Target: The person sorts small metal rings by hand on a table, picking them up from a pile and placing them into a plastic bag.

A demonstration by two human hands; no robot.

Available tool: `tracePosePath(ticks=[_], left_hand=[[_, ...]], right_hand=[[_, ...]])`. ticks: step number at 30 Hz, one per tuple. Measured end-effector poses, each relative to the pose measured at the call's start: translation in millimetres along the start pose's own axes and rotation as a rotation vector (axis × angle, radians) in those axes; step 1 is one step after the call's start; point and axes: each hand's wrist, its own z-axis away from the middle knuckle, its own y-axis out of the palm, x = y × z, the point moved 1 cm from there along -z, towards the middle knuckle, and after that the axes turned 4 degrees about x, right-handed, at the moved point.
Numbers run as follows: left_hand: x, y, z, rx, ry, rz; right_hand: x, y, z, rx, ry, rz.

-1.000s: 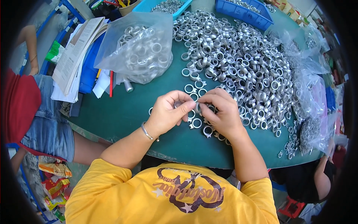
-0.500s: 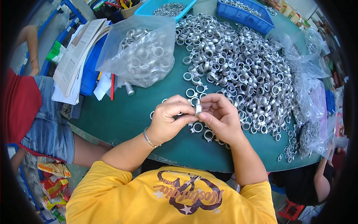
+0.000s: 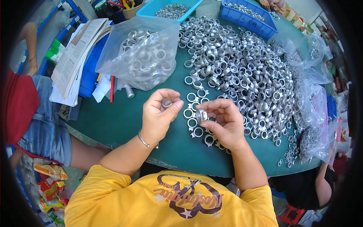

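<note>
My left hand (image 3: 155, 115) pinches a small grey metal ring (image 3: 165, 104) between thumb and fingers. A little to its right, my right hand (image 3: 227, 126) grips a wider metal ring with a lug (image 3: 201, 115), turned partly on edge. The two hands are apart, both raised over the near side of the green table (image 3: 124, 121). Several loose rings (image 3: 191, 123) lie between and behind the hands. Beyond them spreads a big heap of metal rings (image 3: 242, 72).
A clear plastic bag of rings (image 3: 145, 60) stands at back left, near papers (image 3: 77, 56) and a red pen (image 3: 112, 89). A light-blue tray (image 3: 185, 17) and a blue bin (image 3: 249, 19) stand at the far side. More bags (image 3: 312, 102) line the right. People sit at both sides.
My hands have come apart. My left hand has moved left, and a ring now shows in its fingers; my right hand keeps hold of the other ring.
</note>
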Motion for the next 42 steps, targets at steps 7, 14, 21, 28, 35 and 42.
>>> tracePosePath(ticks=[7,14,21,28,35,42], left_hand=[[-2,-2,-4,-0.047,0.009,0.094],[2,-10,-8,-0.070,-0.006,0.083],[-1,-6,-7,-0.066,-0.035,0.122],[-2,-1,-5,0.116,-0.147,-0.094],[-1,1,0,0.273,-0.295,-0.024],[-6,3,1,0.357,0.030,-0.245]], right_hand=[[0,-9,0,-0.049,0.276,-0.686],[2,-15,-11,-0.064,0.280,-0.864],[19,-15,-16,0.089,0.321,0.994],[18,-2,-15,0.113,0.132,0.927],[10,1,-7,0.098,-0.201,0.930],[6,-4,-4,-0.004,-0.318,0.850]])
